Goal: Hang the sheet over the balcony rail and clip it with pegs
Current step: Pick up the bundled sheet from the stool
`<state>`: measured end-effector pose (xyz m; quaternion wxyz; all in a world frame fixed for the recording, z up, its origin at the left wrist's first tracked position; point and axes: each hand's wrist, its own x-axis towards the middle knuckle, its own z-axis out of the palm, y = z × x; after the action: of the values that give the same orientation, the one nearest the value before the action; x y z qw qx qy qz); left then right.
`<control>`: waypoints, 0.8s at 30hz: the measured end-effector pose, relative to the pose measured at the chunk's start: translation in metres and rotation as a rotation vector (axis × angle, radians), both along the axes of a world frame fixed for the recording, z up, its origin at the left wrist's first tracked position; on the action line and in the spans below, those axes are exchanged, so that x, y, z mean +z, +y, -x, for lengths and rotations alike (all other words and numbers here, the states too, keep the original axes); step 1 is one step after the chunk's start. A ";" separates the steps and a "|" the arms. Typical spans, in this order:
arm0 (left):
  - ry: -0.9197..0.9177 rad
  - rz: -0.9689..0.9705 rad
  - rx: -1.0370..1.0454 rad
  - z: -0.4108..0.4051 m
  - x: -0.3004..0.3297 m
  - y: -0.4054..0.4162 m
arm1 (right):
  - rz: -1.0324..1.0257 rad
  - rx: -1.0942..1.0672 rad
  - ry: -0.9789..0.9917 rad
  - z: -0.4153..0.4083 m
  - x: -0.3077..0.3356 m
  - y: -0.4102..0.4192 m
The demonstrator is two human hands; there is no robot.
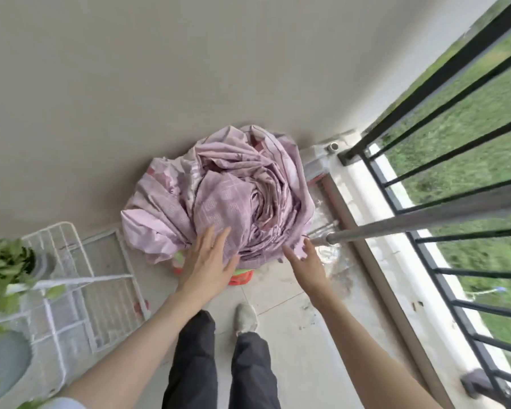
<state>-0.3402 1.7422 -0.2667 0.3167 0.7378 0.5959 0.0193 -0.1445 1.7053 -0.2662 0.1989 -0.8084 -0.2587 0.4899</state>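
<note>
A crumpled lilac patterned sheet [224, 193] is heaped in a twisted mound over an orange and green basket [240, 277] on the balcony floor by the wall. My left hand [210, 261] lies flat on the near side of the heap, fingers spread. Just at the sheet's lower right edge my right hand [306, 265] is open, fingers apart, holding nothing. The black balcony rail [443, 69] with its bars runs along the right side. No pegs show in view.
A grey metal pole [419, 221] juts from the right toward the heap. A white wire rack [80, 278] and potted green plants [3, 261] stand at the left. My legs and one shoe [246, 318] are on the tiled floor below. Grass lies beyond the rail.
</note>
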 end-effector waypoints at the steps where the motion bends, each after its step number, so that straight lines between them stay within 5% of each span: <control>1: 0.005 -0.059 -0.029 -0.004 -0.012 0.012 | 0.041 -0.177 0.130 0.002 -0.010 0.008; 3: 0.057 -0.130 -0.119 -0.012 -0.032 0.032 | 0.097 -0.432 0.360 0.005 -0.030 0.023; 5: 0.120 -0.094 -0.159 -0.017 -0.045 0.046 | 0.086 -0.471 0.441 0.013 -0.047 0.035; 11: -0.029 -0.032 0.040 0.015 -0.057 0.082 | -0.003 -0.589 0.233 0.051 -0.089 0.067; 18: -0.250 -0.016 0.420 0.033 -0.033 0.141 | 0.101 -0.696 0.262 0.030 -0.097 0.049; 24: -0.822 0.282 0.675 0.011 0.001 0.150 | -0.064 -0.671 0.490 0.026 -0.051 0.053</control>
<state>-0.3513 1.8923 -0.2654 0.5955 0.3879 0.6232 0.3263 -0.1708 1.7581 -0.3175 0.4284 -0.7006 0.0588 0.5676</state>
